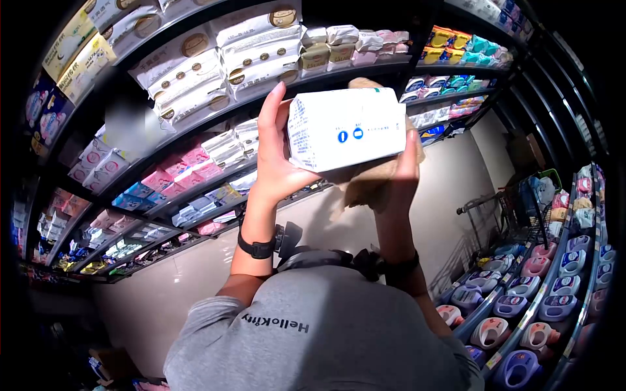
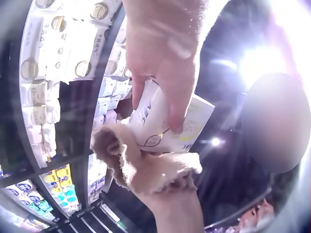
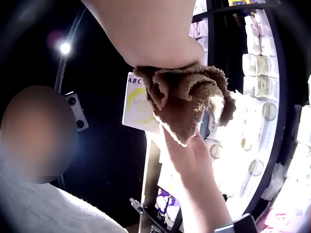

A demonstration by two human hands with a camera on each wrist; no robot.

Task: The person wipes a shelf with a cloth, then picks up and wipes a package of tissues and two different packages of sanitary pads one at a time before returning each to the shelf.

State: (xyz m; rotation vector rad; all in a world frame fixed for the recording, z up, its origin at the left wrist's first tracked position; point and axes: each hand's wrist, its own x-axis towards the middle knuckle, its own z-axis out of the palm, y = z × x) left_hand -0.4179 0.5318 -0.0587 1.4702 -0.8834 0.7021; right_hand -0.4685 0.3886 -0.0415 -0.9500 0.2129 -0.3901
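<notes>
A white box-shaped pack [image 1: 352, 120] with blue round symbols is held up between both hands in the head view. Its other faces carry ABC lettering and a yellow pattern in the right wrist view, where part of the pack [image 3: 137, 109] shows. My left hand [image 1: 274, 153] grips the pack's left end, thumb on one side and fingers round the other. At the right end, my right hand [image 1: 399, 179] holds a brown fluffy cloth [image 3: 187, 94] against the pack, its thumb along the edge. The cloth hides most of the right fingers.
Shelves of white packs [image 1: 261, 58] stand in front and to the left, with pink and blue packs [image 1: 176, 173] lower down. Detergent bottles [image 1: 521, 287] fill a rack on the right, with a shopping cart [image 1: 521, 202] behind. Pale tiled floor [image 1: 176, 274] lies below.
</notes>
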